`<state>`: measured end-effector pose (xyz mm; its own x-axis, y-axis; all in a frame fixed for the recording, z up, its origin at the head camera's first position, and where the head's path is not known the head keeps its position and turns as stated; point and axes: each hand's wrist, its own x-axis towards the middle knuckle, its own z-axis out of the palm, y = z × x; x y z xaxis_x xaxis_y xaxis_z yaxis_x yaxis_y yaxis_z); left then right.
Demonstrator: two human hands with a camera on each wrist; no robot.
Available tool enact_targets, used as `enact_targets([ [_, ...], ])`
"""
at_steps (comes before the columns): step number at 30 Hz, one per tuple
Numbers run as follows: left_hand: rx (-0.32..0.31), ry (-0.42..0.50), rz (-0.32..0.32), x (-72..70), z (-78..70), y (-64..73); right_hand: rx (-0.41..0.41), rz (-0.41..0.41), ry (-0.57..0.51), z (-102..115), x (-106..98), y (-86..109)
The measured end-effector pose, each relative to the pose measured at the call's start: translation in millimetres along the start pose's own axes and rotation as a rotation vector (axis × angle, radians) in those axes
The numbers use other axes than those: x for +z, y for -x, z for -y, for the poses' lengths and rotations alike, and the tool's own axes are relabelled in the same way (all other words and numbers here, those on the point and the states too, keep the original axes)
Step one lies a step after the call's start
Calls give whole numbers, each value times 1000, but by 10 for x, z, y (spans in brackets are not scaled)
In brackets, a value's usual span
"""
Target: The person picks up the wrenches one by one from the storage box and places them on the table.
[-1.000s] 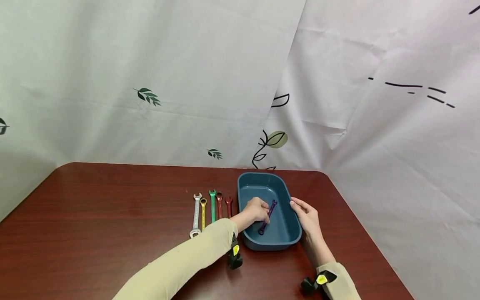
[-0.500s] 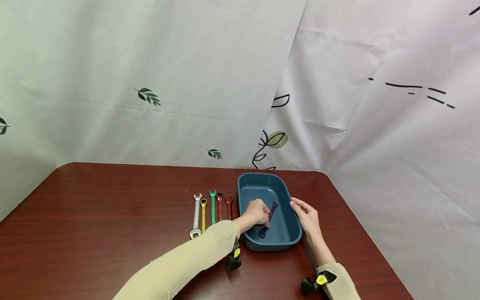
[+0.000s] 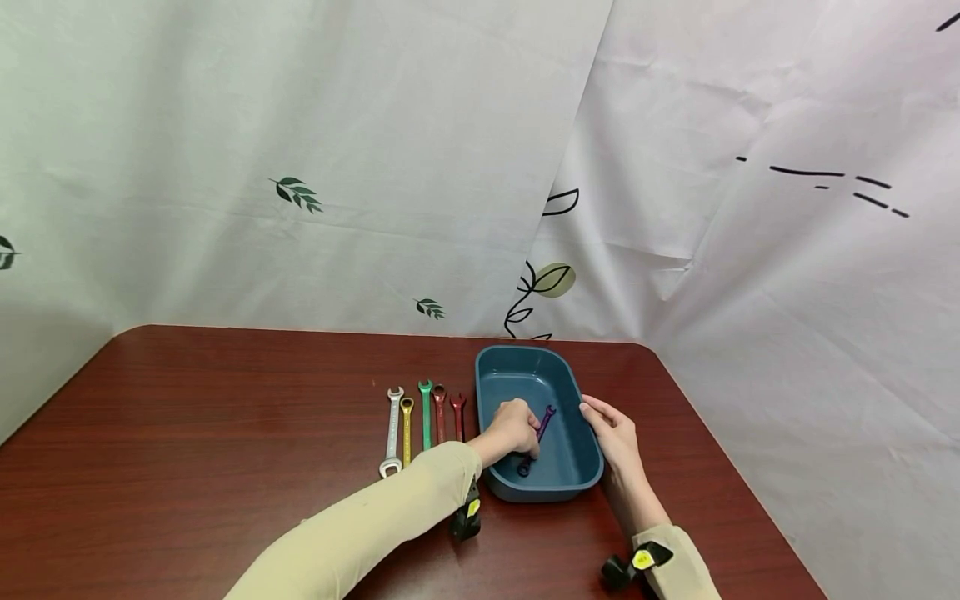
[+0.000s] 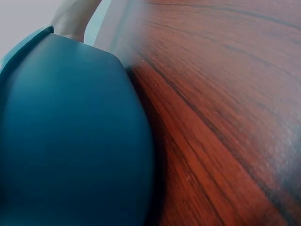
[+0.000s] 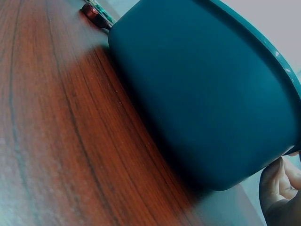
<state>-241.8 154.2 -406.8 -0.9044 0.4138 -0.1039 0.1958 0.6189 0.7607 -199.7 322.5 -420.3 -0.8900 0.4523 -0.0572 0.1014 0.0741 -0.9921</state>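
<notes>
In the head view my left hand (image 3: 514, 427) reaches over the near-left wall of a blue-grey plastic bin (image 3: 525, 493) and pinches a purple combination wrench (image 3: 546, 419). Both wrench ends show past the fingers, while its middle is partly hidden by them. The wrench lies slanted, close over the bin floor. At the right side, my right hand (image 3: 617, 437) grips the bin's rim between thumb and fingers. The right wrist view shows part of that hand (image 5: 282, 188) at the bin wall (image 5: 197, 94).
Left of the bin, a row of wrenches lies on the dark red wooden table (image 3: 225, 433): silver (image 3: 393, 429), yellow (image 3: 407, 429), green (image 3: 426, 412), dark red (image 3: 439, 412) and red (image 3: 458, 412). The left forearm hides some lower ends. A white printed cloth (image 3: 375, 167) hangs behind.
My left hand and the purple wrench have shifted slightly toward the bin's near side. My right hand and the bin stay where they were.
</notes>
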Motion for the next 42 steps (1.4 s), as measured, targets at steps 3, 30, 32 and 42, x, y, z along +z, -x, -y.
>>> enact_targets([
  [3,1,7,7,8,6,-1,4,6,6,1,0,2],
  [30,14,39,-2,24,41,1,42,-6,-15,11,-1,-5],
  [32,15,40,3,20,41,7,41,-3,-12,11,-3,-6],
  [42,-37,138,36,11,19,7,33,-3,3,23,-6,-16],
])
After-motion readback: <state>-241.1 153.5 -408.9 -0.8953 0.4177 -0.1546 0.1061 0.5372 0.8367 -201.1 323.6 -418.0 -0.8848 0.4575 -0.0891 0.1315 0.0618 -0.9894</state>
